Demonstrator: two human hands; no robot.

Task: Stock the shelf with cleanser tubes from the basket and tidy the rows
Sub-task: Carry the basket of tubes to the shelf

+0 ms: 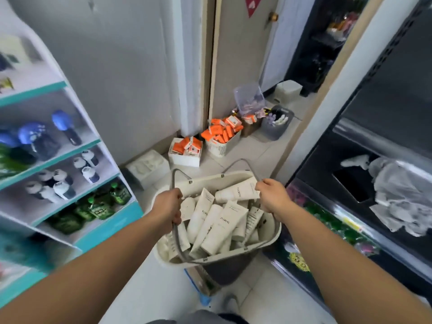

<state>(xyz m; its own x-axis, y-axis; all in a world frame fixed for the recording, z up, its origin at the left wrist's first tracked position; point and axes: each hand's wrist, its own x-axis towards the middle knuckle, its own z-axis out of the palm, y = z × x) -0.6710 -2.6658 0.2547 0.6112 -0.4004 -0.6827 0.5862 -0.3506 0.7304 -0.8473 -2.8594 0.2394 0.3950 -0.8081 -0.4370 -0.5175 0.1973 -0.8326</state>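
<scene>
Two hands grip the basket's grey handles, fingers curled tight: left hand on the basket's left, right hand on its right. Cleanser tubes fill the basket, most leaning on end, crimped ends up; top tube lies crosswise at the basket's far side, cap pointing left. Likely step: carrying stock to the shelf left of the basket; next needs it set down, one hand freed
</scene>
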